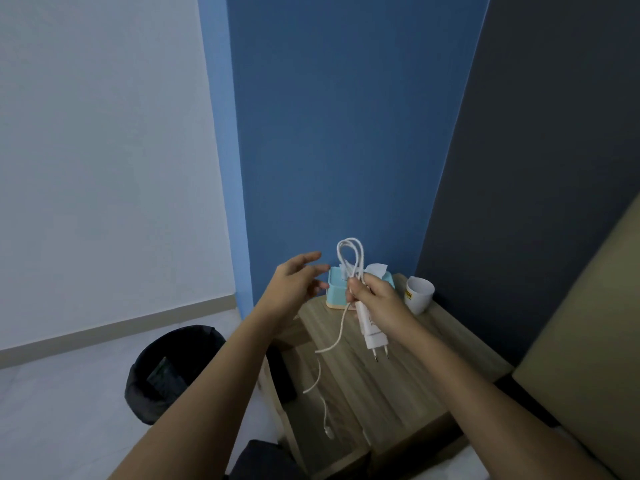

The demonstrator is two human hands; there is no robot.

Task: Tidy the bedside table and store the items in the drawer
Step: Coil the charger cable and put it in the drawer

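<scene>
My right hand (375, 299) is shut on a white charger (374, 336), plug pins pointing down, together with loops of its white cable (350, 254) that stick up above the fist. The cable's loose end (325, 407) dangles down over the wooden bedside table (426, 368). My left hand (294, 282) hovers just left of the loops, fingers spread and holding nothing. Behind my hands, a light blue tissue box (336, 289) stands at the table's back, and a white mug (419, 294) stands at the back right corner.
A black waste bin (173, 368) stands on the floor left of the table. Blue wall rises behind the table, and a dark wall panel lies to the right. A tan bed edge (595, 341) borders the table's right side.
</scene>
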